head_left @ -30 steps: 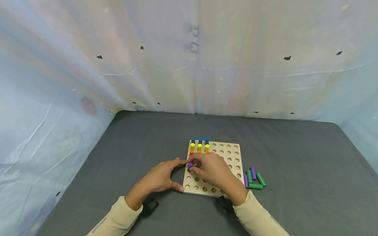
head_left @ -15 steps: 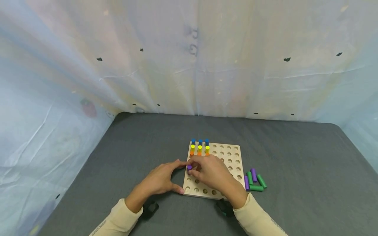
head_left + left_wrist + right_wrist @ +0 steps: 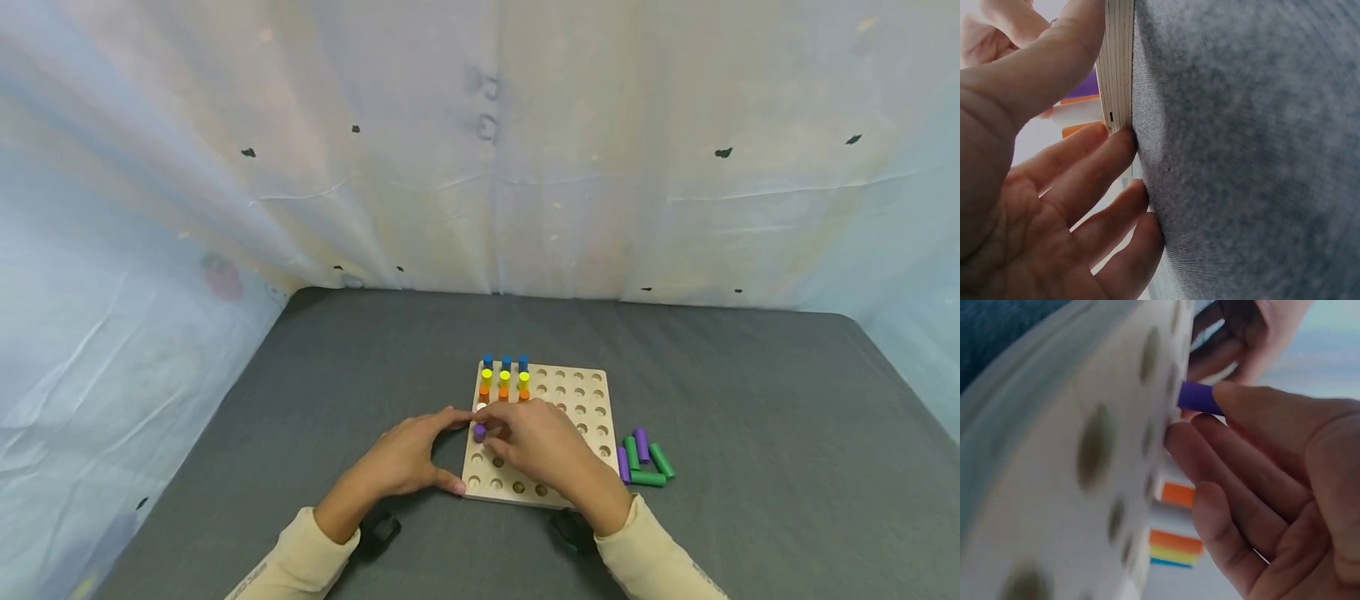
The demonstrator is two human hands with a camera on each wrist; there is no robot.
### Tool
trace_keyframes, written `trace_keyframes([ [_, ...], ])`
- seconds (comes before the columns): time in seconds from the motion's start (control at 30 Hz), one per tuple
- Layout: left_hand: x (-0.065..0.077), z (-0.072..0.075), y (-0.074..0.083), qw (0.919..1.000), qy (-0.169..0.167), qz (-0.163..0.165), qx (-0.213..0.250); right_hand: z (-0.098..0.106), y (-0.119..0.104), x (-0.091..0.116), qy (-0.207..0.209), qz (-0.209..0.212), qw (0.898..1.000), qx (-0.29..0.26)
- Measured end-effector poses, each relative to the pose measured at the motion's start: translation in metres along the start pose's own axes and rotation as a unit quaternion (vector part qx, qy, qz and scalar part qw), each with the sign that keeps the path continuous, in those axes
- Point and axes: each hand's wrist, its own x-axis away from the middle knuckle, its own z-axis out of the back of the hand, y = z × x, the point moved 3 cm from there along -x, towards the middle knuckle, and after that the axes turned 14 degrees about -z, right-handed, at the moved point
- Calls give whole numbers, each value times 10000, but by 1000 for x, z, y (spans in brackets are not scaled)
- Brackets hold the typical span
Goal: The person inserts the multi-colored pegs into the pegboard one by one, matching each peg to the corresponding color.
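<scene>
A pale wooden pegboard (image 3: pixel 517 492) lies on the table, with rows of blue (image 3: pixel 506 362), yellow (image 3: pixel 505 377) and orange pegs (image 3: pixel 503 394) standing at its far left; a white peg (image 3: pixel 482 407) shows just nearer. A purple peg (image 3: pixel 479 432) stands upright at the left edge. My right hand (image 3: pixel 536 437) pinches this purple peg (image 3: pixel 1197 397) between thumb and fingers, the thumb at its outer end in the right wrist view. My left hand (image 3: pixel 405 454) rests against the board's left side, thumb at the near corner. Its extended fingers touch the wooden edge (image 3: pixel 1116 69) in the left wrist view.
Right of the board lie loose green pegs (image 3: pixel 648 478) and purple pegs (image 3: pixel 641 445). Rows of holes (image 3: pixel 577 392) fill the board's right side. Dark grey cloth covers the table (image 3: pixel 750 417), and a pale curtain (image 3: pixel 600 167) hangs behind it.
The purple peg has sunk lower and stands straighter at the board's left edge. My right thumb has eased slightly away from it in the head view. The left hand stays in place.
</scene>
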Motion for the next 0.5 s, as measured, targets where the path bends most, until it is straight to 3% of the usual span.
trace_keyframes([
  [0.2,1,2,1,10000,15,23,-84,24,24,22,48,-336,9994,-113],
  [0.5,-1,-1,5,9999,47,-144,-47,71,107,60,374,-874,9955,-68],
])
